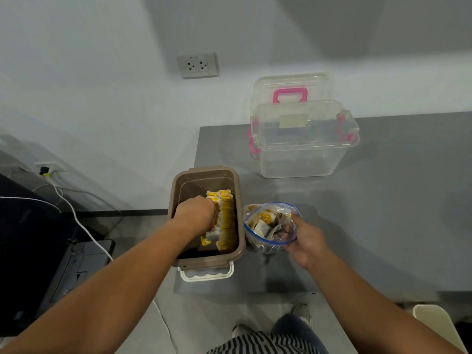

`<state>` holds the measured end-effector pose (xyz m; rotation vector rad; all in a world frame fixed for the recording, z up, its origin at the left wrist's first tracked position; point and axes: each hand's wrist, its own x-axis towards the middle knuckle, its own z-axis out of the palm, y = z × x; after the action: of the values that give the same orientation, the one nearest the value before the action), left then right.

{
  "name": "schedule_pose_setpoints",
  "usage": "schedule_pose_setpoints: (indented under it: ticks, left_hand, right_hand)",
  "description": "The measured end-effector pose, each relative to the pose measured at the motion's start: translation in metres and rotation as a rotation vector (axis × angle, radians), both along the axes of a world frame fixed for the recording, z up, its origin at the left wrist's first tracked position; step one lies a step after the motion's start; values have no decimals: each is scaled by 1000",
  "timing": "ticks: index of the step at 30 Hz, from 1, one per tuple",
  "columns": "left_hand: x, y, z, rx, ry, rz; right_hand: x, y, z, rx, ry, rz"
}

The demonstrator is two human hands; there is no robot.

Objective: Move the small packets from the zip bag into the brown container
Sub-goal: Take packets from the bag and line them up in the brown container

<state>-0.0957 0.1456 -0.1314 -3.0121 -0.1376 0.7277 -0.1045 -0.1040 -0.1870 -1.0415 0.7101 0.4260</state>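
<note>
My left hand [195,213] is down inside the brown container [204,172], fingers curled round a clutch of small packets [226,218] beside the row stacked along its right wall. A careless release could knock that row flat. My right hand [307,241] pinches the rim of the zip bag [267,247], which stands just beside the container with packets left inside; a slack grip would let it slump and spill onto the table [357,226].
</note>
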Motion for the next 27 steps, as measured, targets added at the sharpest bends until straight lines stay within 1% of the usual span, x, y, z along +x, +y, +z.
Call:
schedule_pose_setpoints:
  ticks: [3, 11, 14, 18, 23, 27]
  left_hand:
    - [0, 0, -2, 39, -10, 8]
    - [1, -1, -5, 67, 6, 6]
    - [-1, -1, -2, 65, 63, 24]
    - [-4, -3, -4, 103, 134, -5]
    - [-4, -12, -2, 93, 274, -15]
    - [-1, -15, 4, 88, 232, -1]
  right_hand:
    - [-1, 1, 1, 3, 3, 2]
    - [-1, 1, 4, 5, 2, 8]
    - [-2, 0, 7, 7, 0, 5]
    - [-3, 1, 7, 10, 7, 0]
    - [-3, 2, 6, 2, 1, 10]
    - [-3, 1, 3, 1, 0, 20]
